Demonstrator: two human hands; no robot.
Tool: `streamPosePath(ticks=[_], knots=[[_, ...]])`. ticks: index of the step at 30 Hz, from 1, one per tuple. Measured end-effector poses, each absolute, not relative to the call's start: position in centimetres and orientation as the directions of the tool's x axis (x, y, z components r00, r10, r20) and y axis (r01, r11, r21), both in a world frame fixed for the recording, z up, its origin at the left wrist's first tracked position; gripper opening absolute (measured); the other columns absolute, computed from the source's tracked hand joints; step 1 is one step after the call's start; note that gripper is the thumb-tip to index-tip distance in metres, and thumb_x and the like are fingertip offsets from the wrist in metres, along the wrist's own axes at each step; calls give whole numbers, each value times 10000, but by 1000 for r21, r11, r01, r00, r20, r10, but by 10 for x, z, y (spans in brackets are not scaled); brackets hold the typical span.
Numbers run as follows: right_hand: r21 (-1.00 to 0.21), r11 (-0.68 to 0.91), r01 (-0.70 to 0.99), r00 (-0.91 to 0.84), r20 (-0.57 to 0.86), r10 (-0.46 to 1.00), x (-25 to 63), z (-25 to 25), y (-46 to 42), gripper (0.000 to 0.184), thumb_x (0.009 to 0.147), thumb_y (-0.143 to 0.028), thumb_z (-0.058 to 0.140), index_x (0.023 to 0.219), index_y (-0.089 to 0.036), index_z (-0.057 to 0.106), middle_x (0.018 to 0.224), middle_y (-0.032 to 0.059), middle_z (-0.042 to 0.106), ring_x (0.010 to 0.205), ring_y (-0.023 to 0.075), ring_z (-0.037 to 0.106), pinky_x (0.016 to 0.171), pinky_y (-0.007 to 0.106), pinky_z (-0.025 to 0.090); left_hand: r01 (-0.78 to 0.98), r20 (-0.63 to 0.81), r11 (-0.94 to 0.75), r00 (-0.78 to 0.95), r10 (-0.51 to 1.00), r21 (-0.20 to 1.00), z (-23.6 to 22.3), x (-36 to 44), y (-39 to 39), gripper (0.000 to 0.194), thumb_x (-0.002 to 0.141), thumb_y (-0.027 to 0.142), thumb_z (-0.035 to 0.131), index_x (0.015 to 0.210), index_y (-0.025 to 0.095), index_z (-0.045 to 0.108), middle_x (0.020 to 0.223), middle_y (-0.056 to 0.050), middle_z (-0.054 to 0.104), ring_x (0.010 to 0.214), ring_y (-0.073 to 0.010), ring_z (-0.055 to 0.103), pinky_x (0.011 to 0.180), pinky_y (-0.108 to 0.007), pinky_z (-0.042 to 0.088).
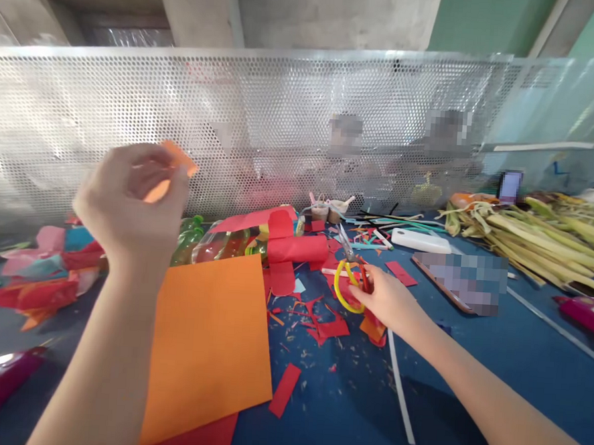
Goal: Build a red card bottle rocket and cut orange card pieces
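Observation:
Raised at the left, my left hand (pixel 135 192) pinches a small piece of orange paper (pixel 179 157) between thumb and fingers. My right hand (pixel 390 297) is closed on the handles of a pair of scissors (pixel 348 269) with yellow and red loops, the blades pointing away from me. A large orange paper sheet (pixel 214 345) lies below and right of my left hand, on top of red paper (pixel 198 441). Beyond it, a clear plastic bottle (pixel 220 246) rests on its side beside rolled and cut red paper (pixel 295 248).
Red scraps (pixel 328 326) litter the blue table (pixel 346 413). A phone (pixel 462 283) and a white case (pixel 420 241) lie at right, near dried husks (pixel 542 234). Crumpled coloured paper (pixel 55 271) sits left. A perforated metal screen (pixel 283 114) stands behind, with people beyond it.

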State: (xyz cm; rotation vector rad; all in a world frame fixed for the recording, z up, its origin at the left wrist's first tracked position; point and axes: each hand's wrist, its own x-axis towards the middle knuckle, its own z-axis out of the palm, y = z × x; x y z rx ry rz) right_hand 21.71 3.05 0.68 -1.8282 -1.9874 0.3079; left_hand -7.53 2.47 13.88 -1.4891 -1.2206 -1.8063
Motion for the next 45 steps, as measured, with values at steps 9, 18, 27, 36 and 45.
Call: streamPosePath(ticks=[9,18,27,36,45], knots=[[-545,146,826,-36,207,978,219,-1,49,229,820,-323,574,976,-156,586,910,115,701,868,258,671,653,274,442,-24,414,-445,417,810,895,112,2,5,121,674,191,708,765,225,636,810,2,676,779,-155,652,727,-290,554],[-626,187,757,-26,257,966,213,-6,61,463,833,-298,610,1196,-94,407,981,126,686,870,209,679,706,276,500,446,-25,-278,563,826,851,48,-2,57,348,696,264,591,1042,228,608,1000,-50,667,873,-173,634,696,-271,508],[-467,322,824,-202,288,936,206,-9,62,58,857,-159,583,891,-131,621,973,132,691,951,231,641,850,323,447,614,11,-396,533,846,683,17,-10,56,323,658,151,527,929,227,684,934,-34,686,829,-208,622,741,-300,477],[-569,435,698,-349,261,900,197,10,20,166,844,-302,615,947,-173,596,860,38,690,775,164,646,709,256,476,551,53,-334,462,885,765,19,-17,46,300,727,234,507,1005,198,615,838,-20,624,778,-177,619,762,-318,495],[-693,277,665,-468,-98,878,216,13,16,193,781,-123,580,958,-190,619,923,38,708,780,176,662,678,262,474,470,88,-139,129,988,871,8,-45,34,214,665,289,584,855,199,626,961,-53,679,902,-221,623,798,-348,490]])
